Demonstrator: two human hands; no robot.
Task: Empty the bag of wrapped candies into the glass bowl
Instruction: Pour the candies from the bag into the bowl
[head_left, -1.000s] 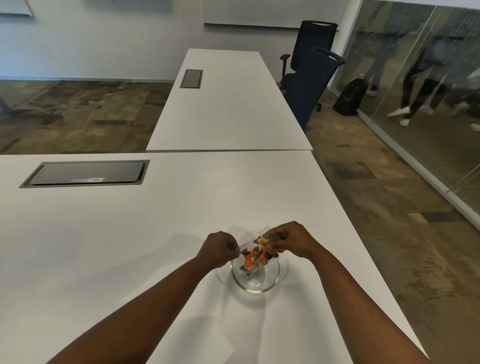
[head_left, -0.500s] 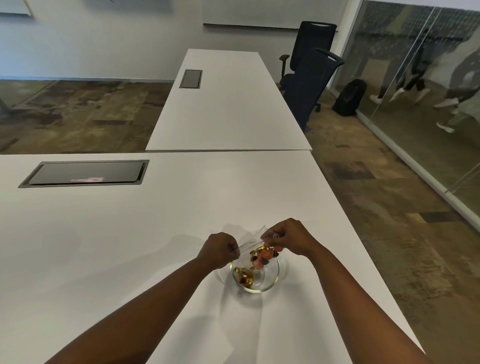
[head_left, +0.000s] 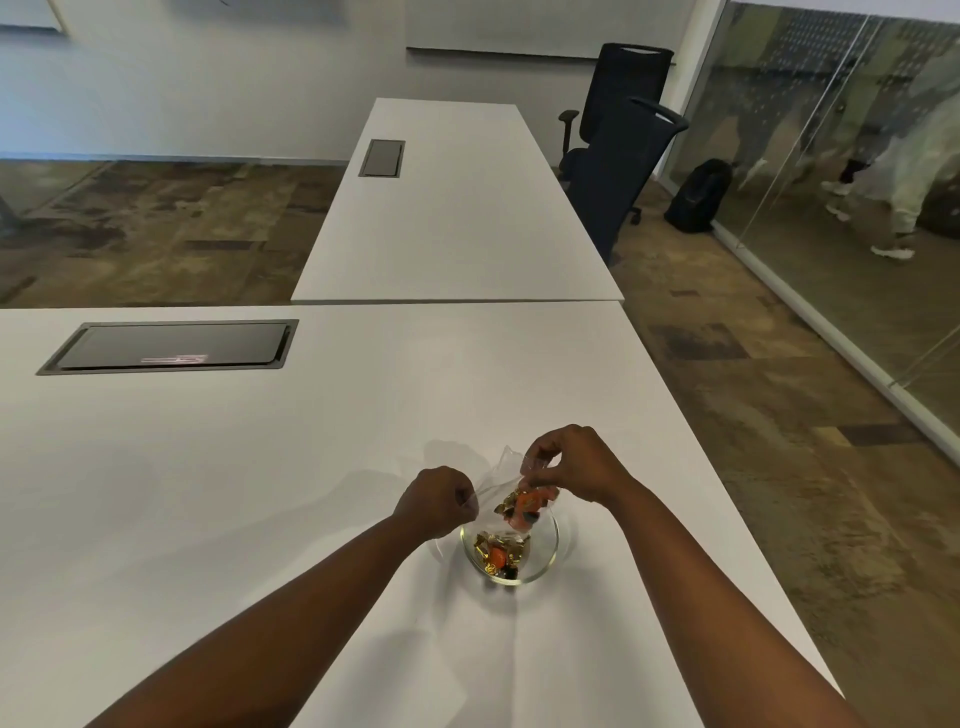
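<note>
A clear plastic bag (head_left: 501, 475) hangs tilted over a small glass bowl (head_left: 549, 552) on the white table. My left hand (head_left: 439, 499) pinches the bag's left corner. My right hand (head_left: 569, 465) pinches its upper right edge, a little higher. Orange and gold wrapped candies (head_left: 524, 506) are bunched at the bag's low end just above the bowl. Several gold and orange candies (head_left: 498, 553) lie in the bowl.
The table's right edge (head_left: 737, 519) runs close beside the bowl. A dark cable hatch (head_left: 166, 345) is set in the table at the far left. A second white table (head_left: 452, 208) and two dark office chairs (head_left: 618, 150) stand beyond. A glass wall (head_left: 857, 182) is on the right.
My right hand has lifted its end of the bag higher. More candies have dropped from the bag into the bowl. My left hand has stayed in place.
</note>
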